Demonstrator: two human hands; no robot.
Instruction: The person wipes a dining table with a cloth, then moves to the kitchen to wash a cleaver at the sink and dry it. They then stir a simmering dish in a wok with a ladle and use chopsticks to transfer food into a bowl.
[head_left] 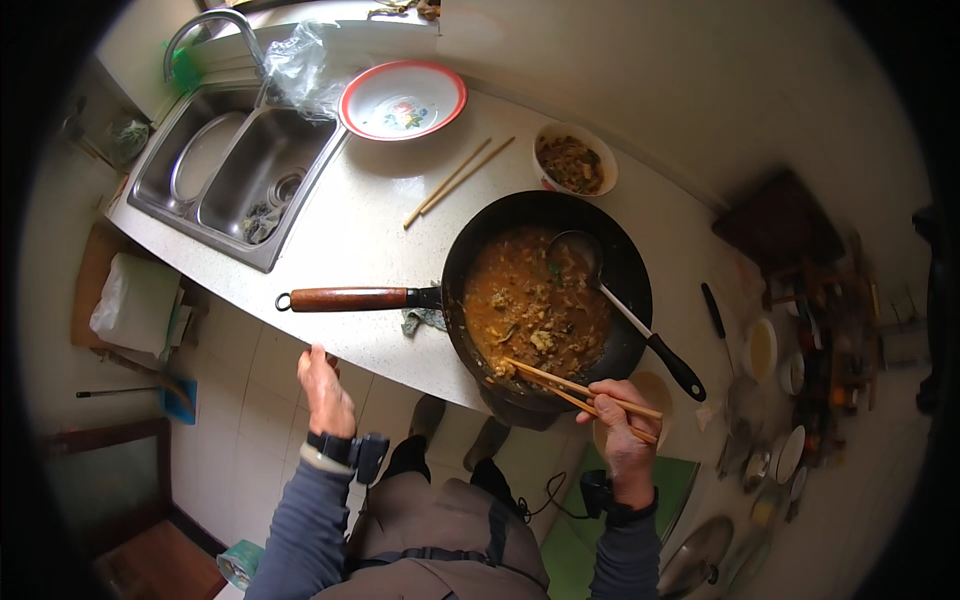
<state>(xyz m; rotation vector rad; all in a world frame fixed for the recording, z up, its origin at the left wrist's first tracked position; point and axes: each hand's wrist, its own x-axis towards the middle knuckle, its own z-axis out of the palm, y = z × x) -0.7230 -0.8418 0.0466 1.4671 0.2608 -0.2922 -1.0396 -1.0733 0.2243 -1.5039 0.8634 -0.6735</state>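
My right hand [625, 440] is closed round a pair of wooden chopsticks [570, 385]. Their tips reach into the wok's near side, at the edge of an orange-brown stew [535, 300] with pale lumps. The dark wok [630, 230] stands at the counter's front, its wooden handle [350, 299] pointing left. A ladle [625, 312] leans in it, bowl in the stew and black grip over the right rim. My left hand [328, 395] hovers below the wok handle, apart from it, fingers loosely bent and nothing visible in them.
Another pair of chopsticks [460, 182] lies behind the wok handle. Beyond are a red-rimmed enamel basin [440, 118] and a bowl of food [603, 183]. A double sink [225, 220] is at left. Dishes and a knife [713, 308] crowd the right. A cloth [422, 320] lies beside the wok.
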